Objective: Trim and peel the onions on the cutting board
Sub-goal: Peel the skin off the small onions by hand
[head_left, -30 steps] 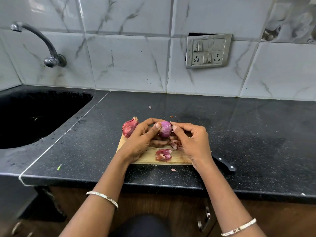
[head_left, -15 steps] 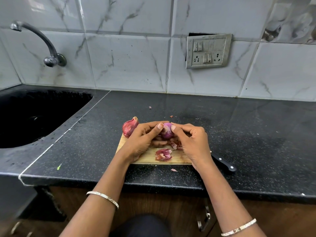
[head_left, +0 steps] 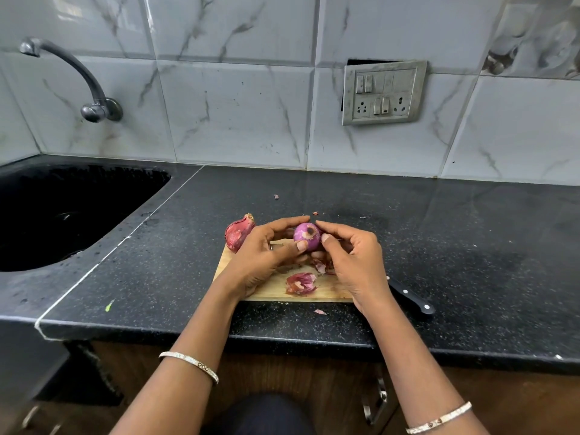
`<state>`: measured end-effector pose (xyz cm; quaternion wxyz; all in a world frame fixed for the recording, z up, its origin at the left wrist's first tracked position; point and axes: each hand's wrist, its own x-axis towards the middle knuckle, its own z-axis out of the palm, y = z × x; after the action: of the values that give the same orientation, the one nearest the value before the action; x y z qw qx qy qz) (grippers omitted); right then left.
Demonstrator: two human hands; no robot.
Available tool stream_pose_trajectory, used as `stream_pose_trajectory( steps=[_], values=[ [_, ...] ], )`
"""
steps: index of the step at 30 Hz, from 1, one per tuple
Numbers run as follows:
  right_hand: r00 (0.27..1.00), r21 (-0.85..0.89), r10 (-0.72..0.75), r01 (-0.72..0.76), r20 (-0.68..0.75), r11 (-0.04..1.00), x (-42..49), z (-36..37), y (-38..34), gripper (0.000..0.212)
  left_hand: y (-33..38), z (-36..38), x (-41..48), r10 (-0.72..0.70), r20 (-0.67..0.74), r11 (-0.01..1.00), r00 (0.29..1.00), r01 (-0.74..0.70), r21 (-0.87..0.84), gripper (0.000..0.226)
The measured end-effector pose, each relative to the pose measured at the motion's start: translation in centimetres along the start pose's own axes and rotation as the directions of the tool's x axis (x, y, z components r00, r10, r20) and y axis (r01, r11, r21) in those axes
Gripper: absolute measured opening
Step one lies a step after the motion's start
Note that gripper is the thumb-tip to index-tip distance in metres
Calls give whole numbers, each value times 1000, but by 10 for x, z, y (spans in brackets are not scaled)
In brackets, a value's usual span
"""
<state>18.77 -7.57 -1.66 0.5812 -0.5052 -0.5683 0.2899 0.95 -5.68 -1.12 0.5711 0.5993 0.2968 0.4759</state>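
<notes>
The peeled onion [head_left: 307, 236], smooth and purple with a dark trimmed end turned toward the camera, is held above the far part of the cutting board [head_left: 276, 285], between both hands. The left hand [head_left: 265, 252] curls round its left side, thumb against the near face and fingers [head_left: 290, 221] arching over the top. The right hand [head_left: 351, 259] grips it from the right, thumb tip touching the onion's near side and fingers curled over the top, meeting the left fingertips above it.

A second onion [head_left: 239, 232], unpeeled with dry reddish skin, sits at the board's far left corner, just beside the left hand. Loose skins [head_left: 300, 283] lie on the board between the wrists, with more scraps [head_left: 323, 265] beneath the right hand. One small piece of peel [head_left: 320, 312] lies on the counter [head_left: 470, 246] just off the board's near edge.

A black-handled knife [head_left: 411, 298] lies on the counter right of the board, its blade hidden behind the right wrist. Each wrist wears a thin bangle. To the left is a dark sink [head_left: 62, 215] with a wall tap [head_left: 78, 80], and a switch panel [head_left: 384, 92] is set in the tiled wall.
</notes>
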Motion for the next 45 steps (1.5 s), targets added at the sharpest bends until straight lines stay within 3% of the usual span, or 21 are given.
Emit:
stream_pose_trajectory(
  steps=[9,18,23,29,34,40,45],
  values=[
    [995,-10,-90,91,47,996,-4,-1,-3,29,-2,-1,0,-13,19,999,1000,12,38,37],
    [998,153,-65,65,-2,986,-4,-5,-6,9,-2,-2,0,0,78,999,997,3,-42,45],
    [1000,163,-8,8,1,987,-4,-3,-7,6,2,3,-1,-9,14,1000,1000,10,-17,45],
    [995,35,-94,95,-14,995,-3,-3,-7,23,2,2,0,-55,42,996,998,57,-61,40],
    [953,-122,-237,262,191,957,-5,0,-8,45,5,4,0,-99,42,991,994,103,-88,38],
    [962,-143,-270,272,31,952,-8,1,-9,37,3,1,1,-135,57,988,989,139,-63,44],
    [945,-169,-327,322,-5,932,-8,2,-6,33,3,1,1,-148,54,986,988,151,-65,42]
  ],
)
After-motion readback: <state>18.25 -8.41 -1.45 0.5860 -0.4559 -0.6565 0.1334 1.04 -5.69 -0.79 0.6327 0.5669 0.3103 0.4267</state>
